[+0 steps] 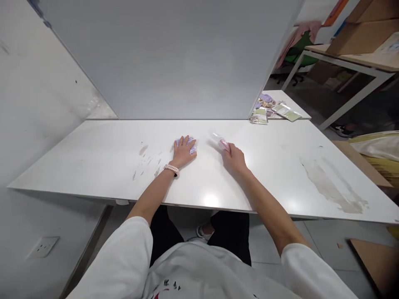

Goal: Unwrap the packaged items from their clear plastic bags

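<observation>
My left hand [183,153] lies flat on the white table, its fingers spread. Under it is a small purple thing [193,148] that looks wrapped in clear plastic; most of it is covered by the hand. To the right, my right hand [236,157] is closed around a pink and clear object [223,144]. Its pink part is at the fingers, and a pale, see-through end points up and left. Motion blurs that end, so its exact kind cannot be made out. The two hands are apart.
The white table [102,158] has grey stains at left and right. A tall grey panel [177,62] stands along its back edge. Several flat packets [285,111] lie at the back right. Beyond are a desk [352,58] with a cardboard box [364,35] and a green chair [301,50].
</observation>
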`<state>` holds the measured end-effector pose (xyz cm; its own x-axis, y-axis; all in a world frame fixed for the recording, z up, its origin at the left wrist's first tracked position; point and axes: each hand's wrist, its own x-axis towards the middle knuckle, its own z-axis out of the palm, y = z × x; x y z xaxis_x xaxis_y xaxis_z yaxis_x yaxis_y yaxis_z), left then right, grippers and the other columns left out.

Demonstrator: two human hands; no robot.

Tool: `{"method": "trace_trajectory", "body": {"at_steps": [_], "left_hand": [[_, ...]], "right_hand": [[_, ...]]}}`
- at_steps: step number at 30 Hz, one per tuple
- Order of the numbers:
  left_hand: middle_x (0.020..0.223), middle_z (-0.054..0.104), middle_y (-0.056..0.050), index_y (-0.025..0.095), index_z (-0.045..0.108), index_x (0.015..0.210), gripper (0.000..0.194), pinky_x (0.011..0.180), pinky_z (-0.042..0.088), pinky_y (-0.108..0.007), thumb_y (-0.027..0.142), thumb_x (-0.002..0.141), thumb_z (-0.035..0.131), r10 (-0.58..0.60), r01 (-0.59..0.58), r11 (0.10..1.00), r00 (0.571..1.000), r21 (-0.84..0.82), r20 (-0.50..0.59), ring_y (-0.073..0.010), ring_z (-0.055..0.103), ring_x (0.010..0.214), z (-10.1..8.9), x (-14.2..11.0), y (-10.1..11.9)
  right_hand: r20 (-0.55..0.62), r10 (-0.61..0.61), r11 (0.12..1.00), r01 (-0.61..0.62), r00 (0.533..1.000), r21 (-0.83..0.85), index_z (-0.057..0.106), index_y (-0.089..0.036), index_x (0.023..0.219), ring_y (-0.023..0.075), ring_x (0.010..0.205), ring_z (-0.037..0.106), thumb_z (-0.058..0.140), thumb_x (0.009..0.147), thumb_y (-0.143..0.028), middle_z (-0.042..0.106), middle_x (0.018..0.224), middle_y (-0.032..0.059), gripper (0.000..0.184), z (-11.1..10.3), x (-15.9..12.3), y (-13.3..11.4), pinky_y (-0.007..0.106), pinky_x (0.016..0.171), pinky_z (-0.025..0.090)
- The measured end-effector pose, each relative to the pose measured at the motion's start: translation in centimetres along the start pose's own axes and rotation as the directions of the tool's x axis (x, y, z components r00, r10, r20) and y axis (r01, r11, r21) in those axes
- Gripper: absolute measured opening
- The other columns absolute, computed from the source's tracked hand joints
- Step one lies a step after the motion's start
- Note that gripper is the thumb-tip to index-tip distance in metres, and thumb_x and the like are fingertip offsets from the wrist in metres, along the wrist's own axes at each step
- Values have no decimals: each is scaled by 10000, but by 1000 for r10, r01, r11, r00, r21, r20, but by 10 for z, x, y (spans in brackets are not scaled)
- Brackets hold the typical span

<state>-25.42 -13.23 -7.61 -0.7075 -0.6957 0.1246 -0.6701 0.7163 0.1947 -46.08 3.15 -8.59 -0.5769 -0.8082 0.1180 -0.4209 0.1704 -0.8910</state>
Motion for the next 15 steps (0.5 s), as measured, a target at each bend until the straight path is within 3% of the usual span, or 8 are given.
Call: {"method": "trace_trajectory", "body": {"at_steps": [3, 6, 7, 9, 10, 12, 14, 15], "left_hand": [[1675, 229, -69, 295, 437, 1511, 624, 1225, 61, -587, 401, 899, 498, -109, 109, 994, 994, -14, -5, -326, 120, 1555, -1, 17, -1], [1666, 246, -103, 248, 510, 1452, 575, 1212, 45, -636, 303, 880, 534, -204, 195, 977, 973, -91, -109, -354, 80, 1558, -1, 26, 20], [1652, 283, -111, 235, 547, 1413, 536, 1217, 74, -626, 261, 878, 531, -202, 177, 971, 968, -162, -150, -349, 109, 1554, 0, 26, 31], [1582, 414, -115, 230, 597, 1343, 451, 1210, 221, -558, 232, 900, 514, -162, 81, 904, 973, -420, -162, -315, 280, 1505, 2, 20, 54], [1522, 489, -115, 233, 607, 1322, 411, 1177, 313, -514, 260, 924, 507, -141, 45, 802, 983, -596, -115, -293, 395, 1442, 4, 16, 64], [1363, 616, -128, 220, 613, 1300, 395, 1074, 445, -453, 396, 968, 494, -73, 107, 440, 994, -892, 83, -262, 576, 1261, 6, 7, 79], [1205, 684, -142, 191, 630, 1267, 501, 1002, 494, -445, 561, 972, 466, 67, 290, 56, 954, -955, 293, -256, 657, 1101, 9, 0, 85], [1144, 701, -142, 180, 647, 1238, 544, 991, 499, -446, 611, 964, 459, 147, 368, -80, 924, -927, 354, -254, 672, 1053, 10, -2, 85]], "right_hand": [[69, 101, 920, -120, 992, 374, 565, -235, 1051, 252, 903, 662, 591, 862, -607, 698, 1029, 85, 419, -1, 9, 2, 466, 836, 557], [251, 183, 663, -308, 951, 683, 582, -217, 986, 233, 794, 691, 673, 817, -601, 717, 963, 94, 429, -2, 8, 2, 436, 725, 596], [307, 212, 578, -372, 928, 726, 595, -206, 964, 238, 768, 694, 677, 819, -586, 721, 925, 101, 415, -2, 7, 2, 432, 694, 601], [391, 268, 501, -474, 881, 724, 620, -183, 938, 250, 721, 696, 601, 873, -584, 722, 843, 116, 407, -2, 5, 0, 426, 638, 601], [425, 284, 486, -511, 860, 709, 630, -174, 934, 255, 703, 694, 554, 898, -591, 720, 810, 120, 425, -1, 4, -2, 426, 621, 600], [472, 281, 489, -548, 836, 679, 647, -167, 931, 257, 675, 688, 502, 919, -617, 710, 763, 118, 473, 2, 1, -4, 423, 602, 598], [480, 223, 548, -517, 848, 658, 658, -171, 924, 249, 652, 678, 499, 914, -643, 697, 738, 104, 498, 6, -4, -6, 409, 585, 592], [479, 186, 585, -488, 858, 648, 659, -175, 914, 241, 637, 670, 510, 910, -647, 688, 727, 95, 496, 9, -6, -7, 400, 576, 588]]}}
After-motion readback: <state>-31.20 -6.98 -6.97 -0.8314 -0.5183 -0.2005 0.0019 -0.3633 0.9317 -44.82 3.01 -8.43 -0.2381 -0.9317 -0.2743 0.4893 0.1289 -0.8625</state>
